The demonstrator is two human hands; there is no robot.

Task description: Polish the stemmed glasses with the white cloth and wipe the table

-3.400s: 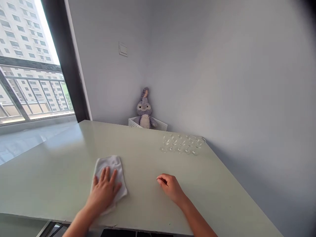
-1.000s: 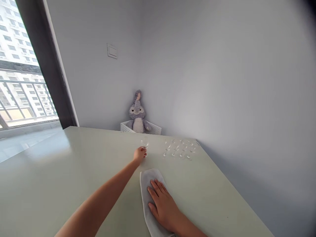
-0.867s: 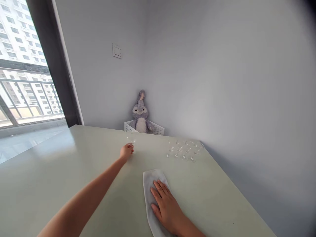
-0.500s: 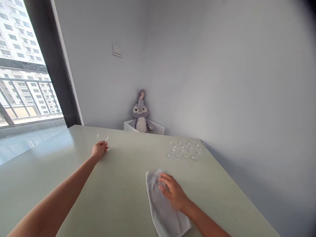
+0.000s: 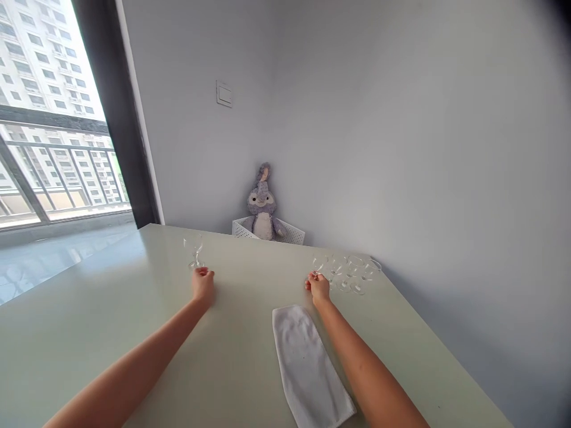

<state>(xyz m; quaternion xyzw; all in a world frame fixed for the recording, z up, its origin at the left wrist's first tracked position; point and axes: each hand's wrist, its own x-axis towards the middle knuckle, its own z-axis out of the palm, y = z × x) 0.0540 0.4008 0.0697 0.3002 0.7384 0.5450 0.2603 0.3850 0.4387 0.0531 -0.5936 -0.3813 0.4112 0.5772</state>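
A clear stemmed glass (image 5: 193,248) stands upright at the far left of the table. Just in front of its foot is my left hand (image 5: 204,286), fingers curled together, with nothing visible in them. On the right, several similar stemmed glasses (image 5: 352,272) are grouped close to one another. My right hand (image 5: 319,288) has its fingers closed around the stem of the leftmost glass (image 5: 319,262) in that group, partly covering its foot. A pale grey cloth (image 5: 308,365) lies flat on the table, left of my right forearm.
The pale green table (image 5: 241,333) reaches to the walls. Behind its far edge, a white perforated basket (image 5: 292,234) holds a grey plush rabbit (image 5: 262,205). A wall (image 5: 446,178) borders the right side, close to the grouped glasses. A window with a railing is at the left.
My left hand has let go of the left glass and drawn back toward me. My right hand has moved from the cloth forward to the grouped glasses and taken hold of one stem.
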